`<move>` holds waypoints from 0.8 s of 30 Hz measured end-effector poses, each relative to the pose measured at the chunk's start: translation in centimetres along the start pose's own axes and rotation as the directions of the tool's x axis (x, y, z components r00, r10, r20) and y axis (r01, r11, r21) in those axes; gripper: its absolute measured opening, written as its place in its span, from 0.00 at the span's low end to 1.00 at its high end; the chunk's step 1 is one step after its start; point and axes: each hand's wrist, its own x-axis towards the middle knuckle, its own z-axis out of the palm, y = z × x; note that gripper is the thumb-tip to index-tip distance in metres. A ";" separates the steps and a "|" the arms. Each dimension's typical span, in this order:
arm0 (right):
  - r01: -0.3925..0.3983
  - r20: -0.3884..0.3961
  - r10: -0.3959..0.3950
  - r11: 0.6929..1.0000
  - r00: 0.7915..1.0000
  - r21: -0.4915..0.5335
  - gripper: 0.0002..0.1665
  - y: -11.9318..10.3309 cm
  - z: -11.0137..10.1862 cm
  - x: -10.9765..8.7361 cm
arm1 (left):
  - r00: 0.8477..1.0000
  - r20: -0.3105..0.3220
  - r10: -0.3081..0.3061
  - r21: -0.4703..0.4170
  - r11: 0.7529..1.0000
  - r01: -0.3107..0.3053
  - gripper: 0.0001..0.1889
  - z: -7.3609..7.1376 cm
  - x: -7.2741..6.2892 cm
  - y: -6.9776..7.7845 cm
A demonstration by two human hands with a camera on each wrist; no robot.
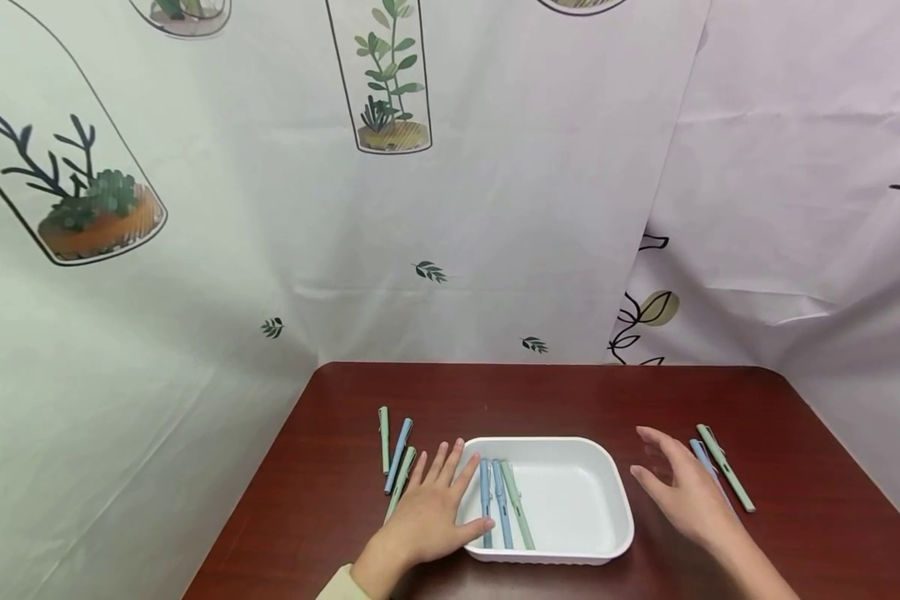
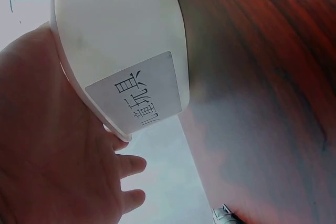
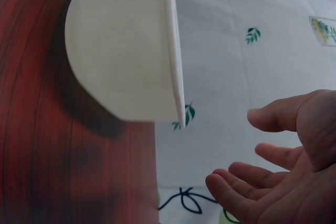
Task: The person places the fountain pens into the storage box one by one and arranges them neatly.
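A white plastic tray (image 1: pixel 570 500) stands on the table, holding two blue pens (image 1: pixel 502 508) and one green pen (image 1: pixel 519 510) side by side at its left. My left hand (image 1: pixel 429 512) rests on the tray's left rim, fingers spread and straight, thumb over the tray's near left part. In the left wrist view the palm lies along the rim above a grey label (image 2: pixel 137 94) on the tray's side. My right hand (image 1: pixel 682 492) hovers to the right of the tray with nothing in it, fingers loosely bent, thumb apart; the right wrist view shows its palm too.
Left of the tray lie a green pen (image 1: pixel 385 442), a blue pen (image 1: pixel 398 456) and another green pen (image 1: pixel 401 479), partly behind my left hand. Beyond my right hand are a blue pen (image 1: pixel 708 465) and a green pen (image 1: pixel 727 471). A printed white curtain (image 1: pixel 495 217) hangs behind the table (image 1: pixel 570 400).
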 end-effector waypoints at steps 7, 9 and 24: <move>-0.019 0.008 0.020 0.996 1.000 -0.084 0.34 1.4 -0.9 -0.2 | 1.000 -0.004 0.007 0.008 1.000 -0.007 0.46 0.1 0.1 0.1; -0.021 0.018 0.022 0.996 1.000 -0.090 0.35 1.8 -1.1 -0.2 | 1.000 0.003 0.004 0.002 1.000 -0.004 0.46 0.1 0.1 0.1; -0.143 0.122 0.164 0.975 0.979 -0.169 0.37 4.4 -2.3 0.0 | 1.000 -0.011 0.013 0.017 1.000 -0.013 0.46 0.2 0.0 -0.2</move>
